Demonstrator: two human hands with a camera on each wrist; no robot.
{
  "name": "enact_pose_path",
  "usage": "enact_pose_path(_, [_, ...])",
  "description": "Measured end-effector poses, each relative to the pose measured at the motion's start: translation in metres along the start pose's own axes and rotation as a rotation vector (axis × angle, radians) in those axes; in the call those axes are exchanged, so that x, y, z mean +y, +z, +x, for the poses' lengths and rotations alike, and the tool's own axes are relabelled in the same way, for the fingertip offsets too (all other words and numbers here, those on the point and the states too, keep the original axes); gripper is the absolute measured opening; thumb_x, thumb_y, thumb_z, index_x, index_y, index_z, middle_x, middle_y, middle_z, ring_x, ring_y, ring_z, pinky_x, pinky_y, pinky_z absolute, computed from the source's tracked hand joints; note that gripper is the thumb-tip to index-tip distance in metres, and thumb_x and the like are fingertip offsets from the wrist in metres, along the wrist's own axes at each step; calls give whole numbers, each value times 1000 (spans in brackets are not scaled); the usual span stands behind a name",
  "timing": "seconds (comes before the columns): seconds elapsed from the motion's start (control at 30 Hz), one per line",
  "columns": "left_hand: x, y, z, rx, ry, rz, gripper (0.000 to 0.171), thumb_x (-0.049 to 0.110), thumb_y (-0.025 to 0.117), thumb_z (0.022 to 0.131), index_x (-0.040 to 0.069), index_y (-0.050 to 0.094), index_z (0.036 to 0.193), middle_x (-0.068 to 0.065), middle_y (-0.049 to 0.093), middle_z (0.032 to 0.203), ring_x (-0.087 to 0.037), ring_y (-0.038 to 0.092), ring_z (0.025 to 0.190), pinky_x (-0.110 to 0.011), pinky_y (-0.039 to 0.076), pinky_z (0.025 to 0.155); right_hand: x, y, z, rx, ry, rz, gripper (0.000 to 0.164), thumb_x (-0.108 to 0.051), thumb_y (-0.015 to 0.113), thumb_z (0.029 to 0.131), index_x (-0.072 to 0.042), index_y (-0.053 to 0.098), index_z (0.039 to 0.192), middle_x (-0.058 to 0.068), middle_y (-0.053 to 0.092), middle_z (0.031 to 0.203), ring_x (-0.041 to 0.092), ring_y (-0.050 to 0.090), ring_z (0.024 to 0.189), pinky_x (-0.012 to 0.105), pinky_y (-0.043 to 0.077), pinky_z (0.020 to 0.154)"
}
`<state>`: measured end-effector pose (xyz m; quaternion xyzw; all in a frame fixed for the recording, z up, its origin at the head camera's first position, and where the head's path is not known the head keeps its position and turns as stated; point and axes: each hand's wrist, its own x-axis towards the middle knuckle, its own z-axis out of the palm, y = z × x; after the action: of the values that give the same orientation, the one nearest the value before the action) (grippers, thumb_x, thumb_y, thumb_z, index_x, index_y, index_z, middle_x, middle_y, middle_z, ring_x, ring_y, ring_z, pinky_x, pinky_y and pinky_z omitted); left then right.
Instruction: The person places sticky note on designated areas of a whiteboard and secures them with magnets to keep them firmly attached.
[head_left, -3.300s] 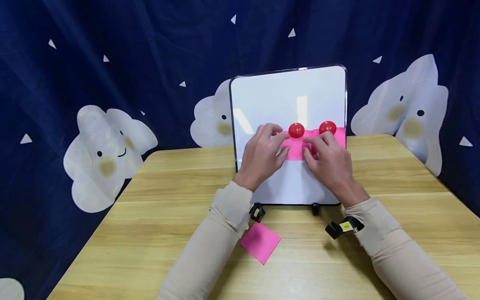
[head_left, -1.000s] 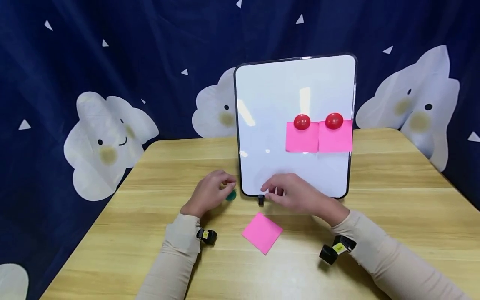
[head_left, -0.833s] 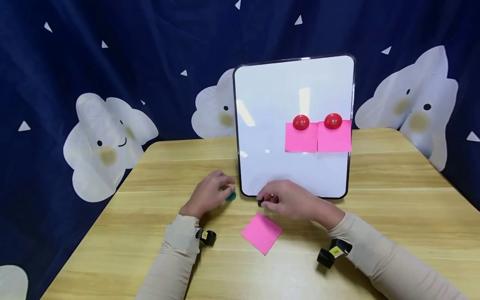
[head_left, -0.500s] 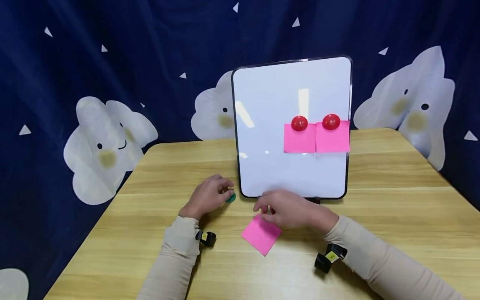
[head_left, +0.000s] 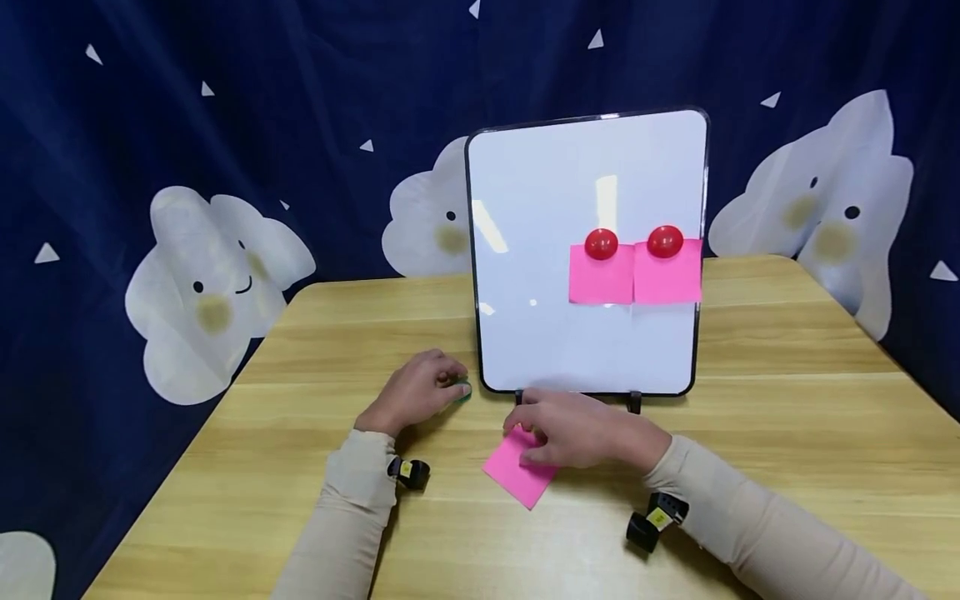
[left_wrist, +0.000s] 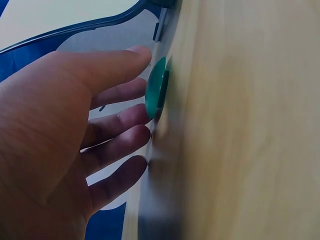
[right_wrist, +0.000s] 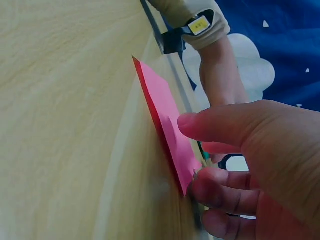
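Observation:
My left hand (head_left: 418, 390) is lowered at a round green magnet (left_wrist: 157, 90) on the table, left of the whiteboard (head_left: 540, 250). In the left wrist view its thumb and fingers lie loosely beside the magnet, with no firm pinch visible. My right hand (head_left: 577, 429) hovers over a loose pink sticky note (head_left: 517, 471) in front of the board. The right wrist view has its fingertips close to the note's far corner and the thumb over its face; whether they touch cannot be told. Part of the note is hidden under the hand.
On the whiteboard, two pink sheets, one left (head_left: 601, 282) and one right (head_left: 667, 282), hang side by side. Red magnets, left (head_left: 602, 244) and right (head_left: 665, 242), sit at their tops. Black feet (head_left: 634, 402) support the board. A dark blue curtain (head_left: 337, 75) hangs behind the wooden table (head_left: 300, 367).
Both hands have come down from the pink sheets on the board. The left has settled at the green magnet; the right has moved past the board's foot towards me, over the loose note.

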<state>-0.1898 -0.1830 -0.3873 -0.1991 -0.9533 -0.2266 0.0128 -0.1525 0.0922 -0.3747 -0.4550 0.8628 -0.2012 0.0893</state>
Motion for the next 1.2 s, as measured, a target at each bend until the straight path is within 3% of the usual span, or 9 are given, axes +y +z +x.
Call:
enact_pose_path(0.3, [-2, -3, 1, -37, -23, -34, 29, 39, 75, 90, 21, 75, 112, 4, 63, 111, -16, 58, 94, -36, 50, 82, 1, -1, -1, -23, 66, -4, 36, -31, 77, 88, -19, 70, 121, -6, 52, 96, 8, 52, 82, 25, 48, 70])
enact_pose_path(0.6, [-6, -2, 1, -49, -31, -44, 30, 35, 78, 89, 20, 74, 115, 4, 62, 110, -16, 57, 92, -36, 49, 81, 2, -2, 1, -37, 84, -8, 37, -31, 77, 87, -16, 69, 120, -7, 51, 91, 9, 50, 79, 26, 47, 66])
enact_pose_path(0.8, [-4, -2, 2, -50, -24, -31, 34, 34, 80, 86, 20, 74, 116, 4, 61, 110, -16, 57, 92, -36, 50, 80, 2, -6, -1, -35, 121, -6, 34, -32, 78, 86, -15, 69, 114, -5, 51, 92, 11, 50, 79, 27, 46, 68])
enact_pose_path(1.2, [-2, -3, 2, -59, -36, -42, 30, 32, 82, 85, 17, 75, 110, 1, 60, 114, -17, 57, 95, -36, 51, 82, 7, -6, 0, -3, 96, 17, 19, -28, 79, 86, -21, 62, 94, -6, 53, 91, 11, 51, 82, 28, 47, 71])
